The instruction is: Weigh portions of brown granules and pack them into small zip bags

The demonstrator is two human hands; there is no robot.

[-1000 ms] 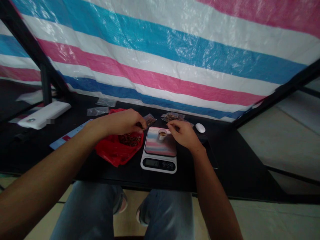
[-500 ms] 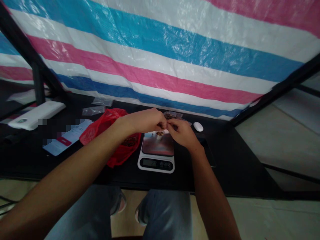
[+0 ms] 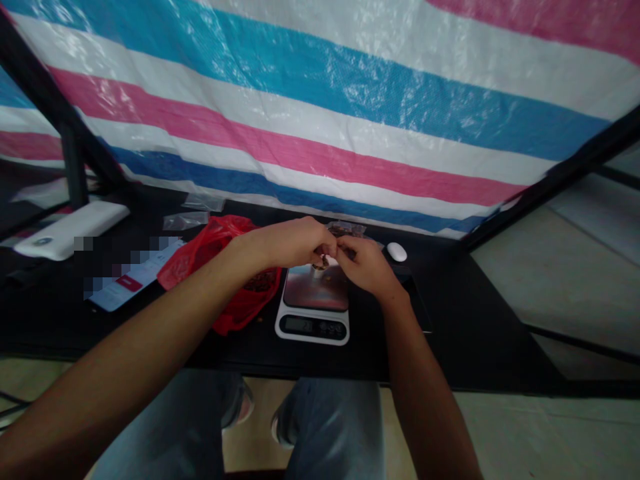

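A white kitchen scale (image 3: 313, 328) with a metal plate lies on the black table. On its plate stands a small pale container (image 3: 319, 272) with brown bits at its top, partly hidden by my fingers. My left hand (image 3: 307, 242) is closed in a pinch above the container, its fingertips against something too small to name. Close beside it, my right hand (image 3: 364, 262) is also closed, thumb and fingers together near the left fingertips. Under my left forearm sits an open red plastic bag (image 3: 245, 310) holding brown pieces (image 3: 260, 280).
Behind my hands lies a clear bag of brown pieces (image 3: 346, 229). A white mouse (image 3: 397, 251) is at the right, near a dark flat device (image 3: 420, 307). Toward the left are a lit phone (image 3: 133, 279), a white device (image 3: 75, 230) and clear bags (image 3: 185, 221). A striped sheet (image 3: 320, 113) hangs behind.
My hands have shifted very slightly at the container. A small light speck now shows on the table beside the red bag, and another on the scale plate.
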